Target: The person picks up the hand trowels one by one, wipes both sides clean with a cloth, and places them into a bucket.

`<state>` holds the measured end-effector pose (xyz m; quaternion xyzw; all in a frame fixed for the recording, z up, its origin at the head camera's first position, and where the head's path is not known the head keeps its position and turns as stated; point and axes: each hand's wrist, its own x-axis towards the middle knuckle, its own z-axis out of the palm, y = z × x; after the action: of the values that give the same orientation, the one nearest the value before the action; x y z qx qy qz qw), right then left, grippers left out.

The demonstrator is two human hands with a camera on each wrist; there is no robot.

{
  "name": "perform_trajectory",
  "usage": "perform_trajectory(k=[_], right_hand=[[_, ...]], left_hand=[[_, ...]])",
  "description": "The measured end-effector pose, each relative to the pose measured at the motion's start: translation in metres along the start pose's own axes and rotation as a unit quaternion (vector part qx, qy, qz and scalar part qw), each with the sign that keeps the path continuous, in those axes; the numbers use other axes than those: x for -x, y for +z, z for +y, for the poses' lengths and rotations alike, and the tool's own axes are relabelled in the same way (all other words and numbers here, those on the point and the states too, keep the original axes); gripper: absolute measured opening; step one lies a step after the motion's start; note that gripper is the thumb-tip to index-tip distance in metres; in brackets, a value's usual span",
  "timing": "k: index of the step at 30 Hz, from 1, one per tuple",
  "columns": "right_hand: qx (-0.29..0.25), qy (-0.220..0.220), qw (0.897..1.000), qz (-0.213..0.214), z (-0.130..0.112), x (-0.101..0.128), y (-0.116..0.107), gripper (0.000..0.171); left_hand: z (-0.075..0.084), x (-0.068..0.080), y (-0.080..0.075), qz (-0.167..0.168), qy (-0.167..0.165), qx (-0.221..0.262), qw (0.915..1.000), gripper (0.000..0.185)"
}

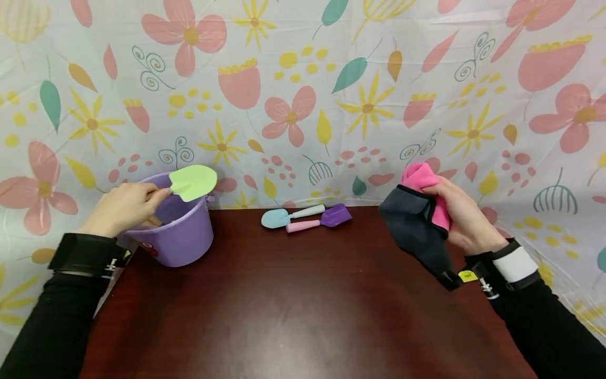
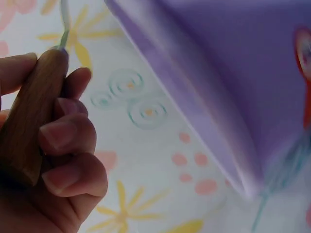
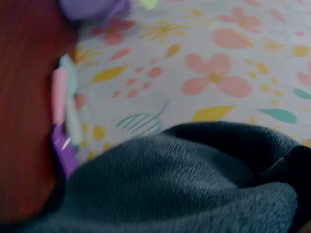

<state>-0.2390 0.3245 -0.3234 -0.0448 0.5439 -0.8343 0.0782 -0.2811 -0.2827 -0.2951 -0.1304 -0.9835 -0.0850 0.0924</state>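
My left hand is curled round the wooden handle of the green spade, whose blade sits over the rim of the purple bucket at about nine o'clock on the dark table, while my right hand at three o'clock clutches a pink and grey cloth raised off the surface. To do this well, I judge I should keep the spade grip firm, blade level above the bucket mouth, and bring the cloth across at an unhurried pace. The blue spade and purple spade at twelve o'clock lie touching and should be left undisturbed.
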Motion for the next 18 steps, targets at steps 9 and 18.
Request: perform_trajectory(k=[9, 18], right_hand=[[0.262, 0.008, 0.963, 0.068, 0.024, -0.004, -0.015, 0.042], [0.497, -0.051, 0.864, 0.06, 0.055, -0.001, -0.038, 0.045]], left_hand=[[-0.027, -0.002, -0.015, -0.087, -0.011, -0.029, 0.9958, 0.049], [-0.028, -0.014, 0.004, -0.135, 0.009, -0.041, 0.9899, 0.034]])
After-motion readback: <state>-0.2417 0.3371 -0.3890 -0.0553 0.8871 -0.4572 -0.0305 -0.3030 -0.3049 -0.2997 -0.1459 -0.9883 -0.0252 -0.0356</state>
